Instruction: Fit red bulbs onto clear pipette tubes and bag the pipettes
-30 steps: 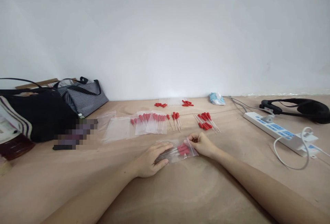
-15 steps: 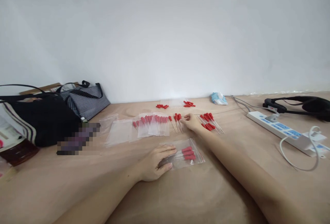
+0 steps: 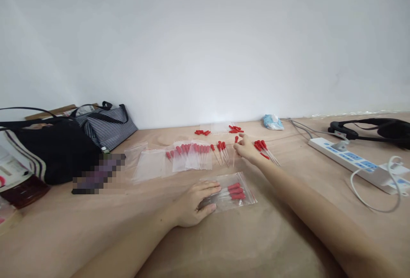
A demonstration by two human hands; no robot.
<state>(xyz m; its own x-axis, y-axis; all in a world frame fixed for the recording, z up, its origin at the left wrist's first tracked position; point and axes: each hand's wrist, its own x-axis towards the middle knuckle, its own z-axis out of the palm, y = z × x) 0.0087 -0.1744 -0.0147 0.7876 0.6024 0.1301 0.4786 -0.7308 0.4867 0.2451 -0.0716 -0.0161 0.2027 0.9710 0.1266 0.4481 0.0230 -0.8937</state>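
My left hand (image 3: pixel 198 203) lies with fingers spread on a clear zip bag (image 3: pixel 248 192) that contains several red-bulbed droppers (image 3: pixel 236 191). Farther back, my right hand (image 3: pixel 246 146) is beside a single upright-looking red-bulbed dropper (image 3: pixel 236 139); its thumb and finger are apart, and whether they touch the dropper is unclear. Left of that hand is a small group of droppers (image 3: pixel 222 145), and to its right lies another group (image 3: pixel 262 144), partly hidden by the hand. Filled clear bags (image 3: pixel 192 158) overlap at centre left, beside a flat bag (image 3: pixel 149 165).
More red-bulbed droppers (image 3: pixel 202 132) lie near the wall. A blue packet (image 3: pixel 273 122), a white power strip (image 3: pixel 346 156) with cables and a black headset-like item (image 3: pixel 368 130) are at right. A black bag (image 3: pixel 64 150), a striped bag (image 3: pixel 110 126) and a blurred item (image 3: pixel 99 173) are left.
My right hand has moved right, away from the small dropper group. A single dropper now shows beside its fingers. My left hand stays on the bag.
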